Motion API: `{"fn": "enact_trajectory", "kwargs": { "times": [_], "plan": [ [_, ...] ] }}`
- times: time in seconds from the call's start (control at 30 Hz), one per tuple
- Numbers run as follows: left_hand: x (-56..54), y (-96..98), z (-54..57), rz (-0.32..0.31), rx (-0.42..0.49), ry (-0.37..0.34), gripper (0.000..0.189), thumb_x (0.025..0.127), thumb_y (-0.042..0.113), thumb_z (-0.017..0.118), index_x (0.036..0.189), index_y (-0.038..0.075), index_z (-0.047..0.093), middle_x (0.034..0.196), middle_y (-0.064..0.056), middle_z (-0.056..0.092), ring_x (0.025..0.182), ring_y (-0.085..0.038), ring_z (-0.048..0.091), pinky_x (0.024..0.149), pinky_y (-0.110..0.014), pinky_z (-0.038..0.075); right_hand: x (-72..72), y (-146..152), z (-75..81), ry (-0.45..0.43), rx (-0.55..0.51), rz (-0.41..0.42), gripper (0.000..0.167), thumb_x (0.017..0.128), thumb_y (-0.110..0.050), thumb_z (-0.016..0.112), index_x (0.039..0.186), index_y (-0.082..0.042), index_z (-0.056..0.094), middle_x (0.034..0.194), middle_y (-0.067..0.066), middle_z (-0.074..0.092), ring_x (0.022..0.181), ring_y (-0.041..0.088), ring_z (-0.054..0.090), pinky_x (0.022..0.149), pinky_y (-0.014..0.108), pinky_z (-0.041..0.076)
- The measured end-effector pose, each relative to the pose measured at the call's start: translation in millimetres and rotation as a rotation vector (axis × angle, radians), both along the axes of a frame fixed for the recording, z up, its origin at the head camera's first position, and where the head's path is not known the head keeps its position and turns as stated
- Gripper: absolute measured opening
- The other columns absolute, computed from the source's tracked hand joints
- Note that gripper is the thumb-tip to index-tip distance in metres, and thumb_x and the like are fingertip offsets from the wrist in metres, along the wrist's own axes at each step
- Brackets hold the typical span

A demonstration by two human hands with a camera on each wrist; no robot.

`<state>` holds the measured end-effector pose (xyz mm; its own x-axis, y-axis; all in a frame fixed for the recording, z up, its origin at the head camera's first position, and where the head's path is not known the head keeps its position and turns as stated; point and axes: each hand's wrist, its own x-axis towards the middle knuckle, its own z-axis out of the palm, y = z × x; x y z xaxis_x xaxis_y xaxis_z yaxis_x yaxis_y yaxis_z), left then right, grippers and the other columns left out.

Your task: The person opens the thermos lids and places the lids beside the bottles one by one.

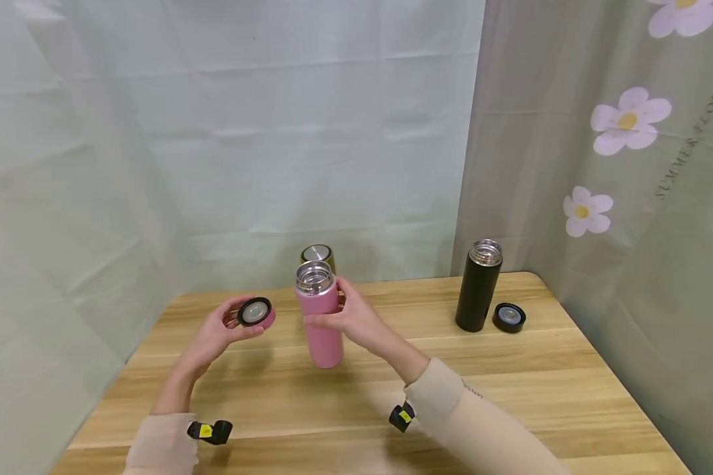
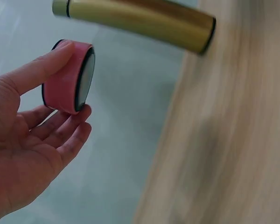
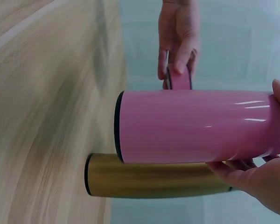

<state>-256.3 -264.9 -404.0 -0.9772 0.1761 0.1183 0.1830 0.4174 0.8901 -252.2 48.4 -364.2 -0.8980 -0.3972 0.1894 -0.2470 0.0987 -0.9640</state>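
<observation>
A pink thermos bottle [image 1: 321,323] with an uncovered steel mouth is gripped near its top by my right hand [image 1: 347,313]. The right wrist view shows the bottle's body [image 3: 186,126] and its black base, with the fingers curled round the upper end. To its left, my left hand [image 1: 222,330] pinches the pink lid [image 2: 65,77] between thumb and fingers. The lid's black-rimmed underside is turned up toward the head camera. Behind the pink bottle stands a gold thermos bottle [image 2: 144,21] with its lid on, largely hidden in the head view.
On the right of the wooden table [image 1: 511,396] stands a black thermos bottle [image 1: 478,287], its steel mouth uncovered. Its black lid [image 1: 509,317] lies beside it, underside up. Pale curtains [image 1: 309,132] hang behind the table and along its sides.
</observation>
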Motion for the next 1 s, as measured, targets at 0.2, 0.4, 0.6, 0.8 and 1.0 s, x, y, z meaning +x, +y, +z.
{"fn": "enact_trajectory", "kwargs": {
  "times": [0.2,0.4,0.6,0.8,1.0],
  "plan": [
    [-11.1,-19.7,-11.0,-0.030,-0.052,-0.024,0.077,0.091,0.015,0.082,0.153,-0.002,0.039,0.149,-0.026,0.047,0.133,-0.041,0.049,0.091,-0.017,0.047,-8.6,-22,-0.5,0.039,0.054,-0.010,0.071,0.083,-0.024,0.090,0.142,-0.011,0.053,0.126,0.002,0.065,0.111,0.018,0.065,0.097,0.040,0.054],
    [-21.9,-39.9,-22.1,-0.054,-0.095,-0.048,0.076,0.090,0.010,0.081,0.149,-0.008,0.038,0.144,-0.029,0.048,0.128,-0.040,0.051,0.089,-0.022,0.049,-15.6,-49,-1.5,0.056,0.146,-0.044,0.071,0.079,-0.025,0.093,0.139,-0.011,0.057,0.123,-0.001,0.067,0.108,0.015,0.065,0.093,0.035,0.055],
    [-29.9,-71.6,-33.6,-0.058,-0.136,-0.083,0.074,0.087,0.005,0.081,0.145,-0.012,0.037,0.139,-0.031,0.049,0.122,-0.032,0.052,0.086,-0.022,0.049,-25.1,-86,-4.9,0.017,0.170,-0.061,0.065,0.077,-0.017,0.094,0.132,-0.010,0.060,0.117,-0.002,0.070,0.103,0.011,0.066,0.090,0.028,0.054],
    [-36.9,-89.8,-42.1,-0.043,-0.189,-0.129,0.076,0.084,0.003,0.081,0.143,-0.015,0.037,0.140,-0.035,0.048,0.126,-0.043,0.049,0.096,-0.038,0.048,-36.4,-115,-16.2,0.002,0.166,-0.115,0.062,0.077,-0.015,0.094,0.130,-0.011,0.063,0.113,-0.004,0.069,0.098,0.009,0.065,0.089,0.026,0.054],
    [-40.9,-93.9,-46.8,-0.032,-0.226,-0.124,0.076,0.082,0.002,0.084,0.142,-0.017,0.040,0.135,-0.035,0.052,0.123,-0.042,0.051,0.096,-0.041,0.045,-42.1,-131,-23.7,0.044,0.193,-0.129,0.066,0.076,-0.018,0.096,0.132,-0.011,0.063,0.113,-0.005,0.068,0.099,0.007,0.063,0.090,0.024,0.053]
  ]
}}
